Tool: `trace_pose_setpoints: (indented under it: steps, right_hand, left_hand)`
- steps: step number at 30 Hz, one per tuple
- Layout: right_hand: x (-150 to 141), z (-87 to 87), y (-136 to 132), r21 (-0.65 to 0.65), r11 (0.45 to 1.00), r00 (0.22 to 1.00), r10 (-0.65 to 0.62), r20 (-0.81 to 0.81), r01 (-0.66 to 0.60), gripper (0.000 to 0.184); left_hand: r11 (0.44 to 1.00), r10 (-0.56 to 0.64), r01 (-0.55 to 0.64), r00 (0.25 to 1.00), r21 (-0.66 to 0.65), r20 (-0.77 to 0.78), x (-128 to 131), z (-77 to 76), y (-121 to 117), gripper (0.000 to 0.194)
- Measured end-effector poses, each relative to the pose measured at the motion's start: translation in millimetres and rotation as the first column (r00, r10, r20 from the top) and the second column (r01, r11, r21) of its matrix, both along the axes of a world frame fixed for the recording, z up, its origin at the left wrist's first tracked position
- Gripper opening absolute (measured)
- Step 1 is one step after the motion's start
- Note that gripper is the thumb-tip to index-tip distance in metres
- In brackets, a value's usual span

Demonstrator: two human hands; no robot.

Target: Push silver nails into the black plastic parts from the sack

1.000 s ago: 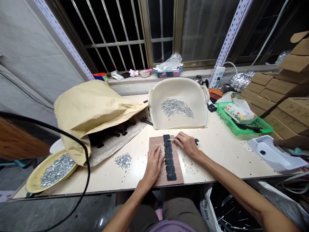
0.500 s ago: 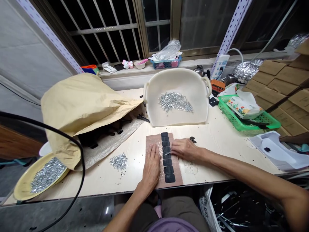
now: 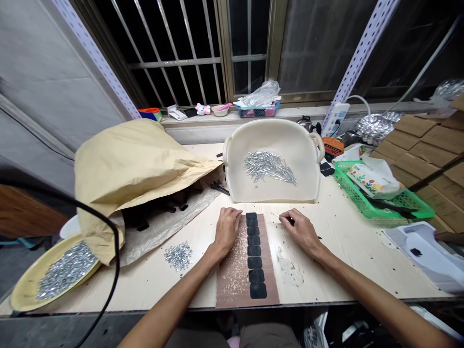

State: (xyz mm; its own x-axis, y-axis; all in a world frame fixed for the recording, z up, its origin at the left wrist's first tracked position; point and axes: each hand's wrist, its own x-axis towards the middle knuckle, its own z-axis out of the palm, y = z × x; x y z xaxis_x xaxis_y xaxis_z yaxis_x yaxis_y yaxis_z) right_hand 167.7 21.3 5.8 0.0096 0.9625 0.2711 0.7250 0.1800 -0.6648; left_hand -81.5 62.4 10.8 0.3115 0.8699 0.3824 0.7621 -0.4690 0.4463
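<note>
A column of rounded black pads (image 3: 255, 262) runs along a brown board (image 3: 232, 302) on the table in front of me. My left hand (image 3: 227, 229) is closed at the board's upper left edge, its fingertips pressed together near the top pad; whatever they pinch, if anything, is hidden. To the right of the board, my right hand (image 3: 300, 232) pinches a thin metal pin (image 3: 275, 214) that points left. Something small and black (image 3: 291, 221) shows at the same fingers; I cannot tell if it is gripped. Pale crumbs are scattered over the board's left half.
Behind the board, a white basin (image 3: 235, 186) holds loose metal pins (image 3: 268, 166). At left are a paper sack (image 3: 126, 164), a small heap of metal bits (image 3: 178, 256) and a yellow bowl (image 3: 21, 297). A green basket (image 3: 380, 217) and cardboard boxes (image 3: 438, 169) stand at right.
My left hand has gone from lying flat on the board to closed at its upper edge. The right hand has moved right, off the pads, with the pin. The camera view has shifted.
</note>
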Motion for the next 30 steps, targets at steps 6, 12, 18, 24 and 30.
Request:
trace_pose_setpoints:
  steps: [6,12,18,24,30]
  right_hand:
    - [10,4.1,-7,0.004,1.000,0.999,-0.031,-0.022,0.031,0.019]
    - [16,-2.6,-27,0.015,1.000,0.997,-0.016,-0.078,0.017,0.020]
    - [18,-3.4,-38,0.062,0.998,0.996,0.001,-0.089,0.005,0.020]
    - [5,23.3,-35,0.078,0.996,0.992,-0.024,-0.126,0.034,0.016]
    - [-21,50.0,-37,0.208,0.978,0.997,0.012,-0.078,0.004,0.018]
  left_hand:
    - [0.996,-0.011,-0.004,0.987,-0.092,-0.160,33,-3.6,49,0.023]
    - [0.981,-0.009,-0.027,0.983,-0.190,-0.185,57,-14.6,68,0.018]
    - [0.965,-0.042,0.019,0.996,-0.260,-0.082,60,-15.3,75,0.015]
    - [0.937,-0.049,0.090,0.990,-0.337,0.129,53,5.0,65,0.017]
    - [0.548,0.350,0.561,0.520,-0.620,0.780,46,34.3,17,0.028]
